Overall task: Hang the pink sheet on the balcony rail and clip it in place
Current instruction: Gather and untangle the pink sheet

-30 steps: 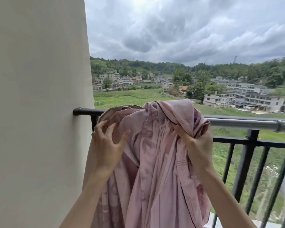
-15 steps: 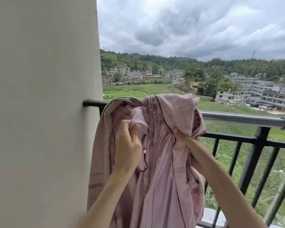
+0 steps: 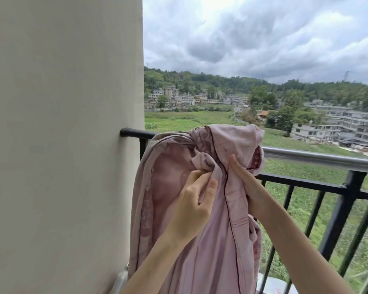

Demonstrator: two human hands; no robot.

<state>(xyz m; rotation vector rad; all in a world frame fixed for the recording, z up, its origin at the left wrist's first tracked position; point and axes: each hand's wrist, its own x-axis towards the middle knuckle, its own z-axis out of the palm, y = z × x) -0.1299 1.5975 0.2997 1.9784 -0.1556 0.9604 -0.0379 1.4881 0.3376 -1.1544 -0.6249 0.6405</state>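
Sheet bunched over the rail beside the wall.

Wall (image 3: 62, 145) fills my left; the pink sheet (image 3: 200, 240) hangs over the black balcony rail (image 3: 306, 184), humped on top. My left hand (image 3: 192, 205) reaches up, fingers curled, pinching a fold of it. My right hand (image 3: 245, 184) lies flat along a dark seam, thumb up, fingers buried in cloth; I cannot tell its grip.

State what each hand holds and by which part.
Both hold the sheet: left hand pinches a bunched fold near the rail; right hand grips the fabric beside the dark seam.
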